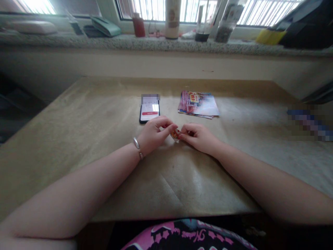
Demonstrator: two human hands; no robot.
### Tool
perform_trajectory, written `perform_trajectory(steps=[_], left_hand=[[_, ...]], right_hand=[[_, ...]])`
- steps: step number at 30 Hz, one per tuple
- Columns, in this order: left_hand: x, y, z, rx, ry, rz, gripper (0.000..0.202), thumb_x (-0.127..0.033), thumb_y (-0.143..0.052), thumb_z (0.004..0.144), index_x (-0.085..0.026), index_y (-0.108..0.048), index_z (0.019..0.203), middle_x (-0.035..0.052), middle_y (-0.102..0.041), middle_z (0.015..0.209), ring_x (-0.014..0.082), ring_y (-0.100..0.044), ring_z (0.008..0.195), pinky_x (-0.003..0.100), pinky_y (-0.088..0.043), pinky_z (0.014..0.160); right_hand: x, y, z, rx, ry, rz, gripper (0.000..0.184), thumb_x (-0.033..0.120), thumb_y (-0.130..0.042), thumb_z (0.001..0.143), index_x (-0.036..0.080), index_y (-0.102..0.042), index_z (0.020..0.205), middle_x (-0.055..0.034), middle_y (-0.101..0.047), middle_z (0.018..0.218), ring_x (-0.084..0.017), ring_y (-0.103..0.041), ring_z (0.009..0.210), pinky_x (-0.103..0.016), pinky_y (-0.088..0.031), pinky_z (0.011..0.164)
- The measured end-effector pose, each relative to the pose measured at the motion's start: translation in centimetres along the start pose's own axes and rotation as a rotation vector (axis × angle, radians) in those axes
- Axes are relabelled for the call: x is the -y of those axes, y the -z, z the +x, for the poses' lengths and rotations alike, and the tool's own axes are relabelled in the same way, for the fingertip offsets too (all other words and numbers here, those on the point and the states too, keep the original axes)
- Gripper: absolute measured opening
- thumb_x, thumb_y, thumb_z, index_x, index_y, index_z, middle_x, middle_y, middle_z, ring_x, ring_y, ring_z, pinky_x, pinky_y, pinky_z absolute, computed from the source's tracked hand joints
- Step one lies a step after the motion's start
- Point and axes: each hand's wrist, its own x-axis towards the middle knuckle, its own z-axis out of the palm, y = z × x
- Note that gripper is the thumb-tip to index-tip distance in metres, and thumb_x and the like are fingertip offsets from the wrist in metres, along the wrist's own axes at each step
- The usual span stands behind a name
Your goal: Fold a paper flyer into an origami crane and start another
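While holding a small orange-and-white packet [175,134] between the fingertips of the left hand [153,134] and the right hand [201,138], stretches both forearms over the bench [78,128] toward the phone [150,117]. Pinches narrowly from both sides, hiding much of the packet behind thumbs and curled fingers. Holds it nearer than the phone and somewhat to its right. Overlaps the phone's near right corner with the left hand in this view; cannot tell touching from just beside. Wears a silver bracelet [136,143] on the left wrist, nearer than the phone.

To the phone's right and apart from it, a loose stack of printed flyers [199,105], lying beyond the right hand. Well to the phone's right, a blurred-out blue-and-pink shape [310,125].

Well beyond the phone, a speckled windowsill [156,42]. Up there, left of the phone, a pale pink case [35,27], a green pouch [109,27] and a red bottle [138,26]; right of it, a tall pale bottle [172,21], a dark-based clear container [202,36] and a yellow object [270,36].
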Motion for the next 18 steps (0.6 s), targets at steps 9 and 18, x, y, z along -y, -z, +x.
perform_trajectory(steps=[9,18], left_hand=[[-0.6,-0.6,-0.3,0.040,0.139,-0.130,0.030,-0.040,-0.064,0.080,-0.015,-0.062,0.095,0.0010,-0.064,0.077,0.0120,-0.057,0.069,0.022,-0.045,0.062],[-1.1,-0.3,-0.2,0.195,0.232,-0.007,0.024,-0.039,-0.065,0.081,-0.016,-0.070,0.086,-0.0007,-0.065,0.071,0.0092,-0.050,0.060,0.021,-0.037,0.056]], right_hand=[[0.2,0.0,0.1,-0.028,-0.063,0.151,0.020,0.034,-0.057,0.081,0.018,-0.058,0.068,0.0024,-0.050,0.061,-0.011,-0.042,0.059,-0.026,-0.031,0.056],[-0.4,-0.1,0.3,-0.067,-0.111,0.276,0.022,0.039,-0.058,0.078,0.019,-0.057,0.069,0.0037,-0.046,0.058,-0.011,-0.040,0.057,-0.026,-0.030,0.055]])
